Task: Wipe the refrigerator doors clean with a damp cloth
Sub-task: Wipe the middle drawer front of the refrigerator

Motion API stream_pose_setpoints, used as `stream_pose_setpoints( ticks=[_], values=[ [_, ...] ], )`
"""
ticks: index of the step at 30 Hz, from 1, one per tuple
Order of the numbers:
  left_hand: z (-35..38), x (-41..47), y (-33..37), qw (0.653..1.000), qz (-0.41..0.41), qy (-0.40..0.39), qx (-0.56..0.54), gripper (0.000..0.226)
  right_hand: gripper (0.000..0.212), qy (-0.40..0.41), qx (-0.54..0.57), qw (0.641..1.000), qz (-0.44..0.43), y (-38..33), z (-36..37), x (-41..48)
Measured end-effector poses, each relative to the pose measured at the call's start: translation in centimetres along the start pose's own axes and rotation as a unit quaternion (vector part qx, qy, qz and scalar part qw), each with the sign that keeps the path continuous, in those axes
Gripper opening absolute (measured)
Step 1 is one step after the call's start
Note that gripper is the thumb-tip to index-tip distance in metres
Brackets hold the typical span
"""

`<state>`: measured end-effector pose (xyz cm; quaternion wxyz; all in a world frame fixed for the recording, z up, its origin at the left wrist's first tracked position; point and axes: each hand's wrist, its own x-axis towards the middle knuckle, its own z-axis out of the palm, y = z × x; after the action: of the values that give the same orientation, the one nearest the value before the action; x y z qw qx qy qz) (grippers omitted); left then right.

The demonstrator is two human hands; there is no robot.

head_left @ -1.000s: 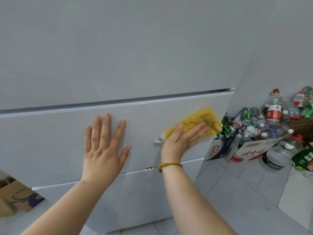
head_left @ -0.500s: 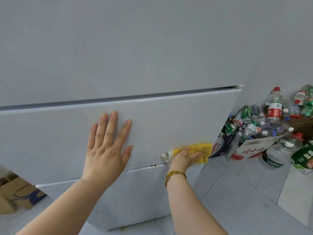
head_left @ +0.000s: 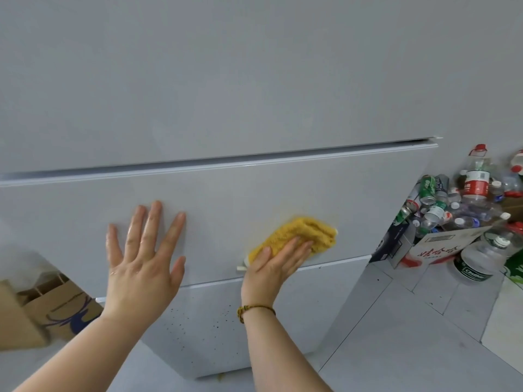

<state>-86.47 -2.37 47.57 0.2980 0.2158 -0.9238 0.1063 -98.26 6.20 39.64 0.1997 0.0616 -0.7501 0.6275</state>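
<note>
The yellow cloth point(head_left: 300, 232) lies bunched against the refrigerator's middle door point(head_left: 254, 190), low on its right part, just above its bottom edge. The right hand point(head_left: 276, 264) presses it flat to the panel with straight fingers laid over the cloth's lower left corner, not curled round it; a cord bracelet point(head_left: 254, 309) sits on that wrist. The left hand point(head_left: 144, 258) is released and spread, palm flat on the same door to the left of the cloth, apparently bracing. As a judgement, the wiping is partway through: the middle door looks free of marks across the part in view, with the cloth working its lower right area. The lower door point(head_left: 215, 321), directly beneath it, carries a scatter of dark specks and looks still to be done. The upper door point(head_left: 226, 80), above the middle door, shows no plain dirt, but whether it has been wiped cannot be told. To the right of the middle door, on the floor, a cardboard box point(head_left: 441, 244) and a heap of bottles and cans point(head_left: 458, 210) stand near; to its lower left sits a paper bag point(head_left: 51, 306).
</note>
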Motion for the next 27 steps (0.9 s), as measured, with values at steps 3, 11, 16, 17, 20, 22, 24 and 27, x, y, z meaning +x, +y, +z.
stream_pose_setpoints(
  ticks=[3, 11, 16, 17, 20, 22, 24, 27],
  values=[
    [0.3, 0.2, -0.6, 1.0, 0.017, -0.002, 0.003, 0.062, 0.075, -0.044, 0.038, 0.985, 0.164, 0.8, 0.3, -2.4],
    [-0.3, -0.6, -1.5, 0.996, 0.022, 0.012, -0.085, 0.059, 0.061, -0.03, 0.068, 0.984, 0.16, -3.9, 1.1, -2.3],
    [-0.6, -1.1, -3.1, 0.995, -0.008, -0.006, -0.103, 0.062, 0.068, -0.024, 0.008, 0.998, -0.052, -3.8, 2.9, -3.8],
    [-0.7, -1.2, -3.4, 0.995, 0.0, -0.013, -0.102, 0.062, 0.065, -0.022, -0.013, 0.998, -0.061, -2.8, 3.1, -4.0],
    [-1.1, -1.5, -4.7, 0.992, 0.018, -0.029, -0.119, 0.061, 0.064, -0.026, -0.096, 0.992, -0.082, 0.2, 3.1, -5.6],
    [-1.2, -2.1, -5.3, 0.989, -0.002, -0.032, -0.142, 0.061, 0.065, -0.039, -0.127, 0.988, -0.074, 1.3, 3.0, -6.5],
    [-1.6, -2.9, -6.0, 0.983, -0.062, -0.024, -0.17, 0.066, 0.063, -0.054, -0.131, 0.987, -0.07, 1.8, 2.7, -6.8],
    [-2.9, -3.8, -7.4, 0.948, -0.21, -0.018, -0.239, 0.079, 0.055, -0.071, -0.135, 0.979, -0.136, 2.0, 1.8, -6.1]
  ],
)
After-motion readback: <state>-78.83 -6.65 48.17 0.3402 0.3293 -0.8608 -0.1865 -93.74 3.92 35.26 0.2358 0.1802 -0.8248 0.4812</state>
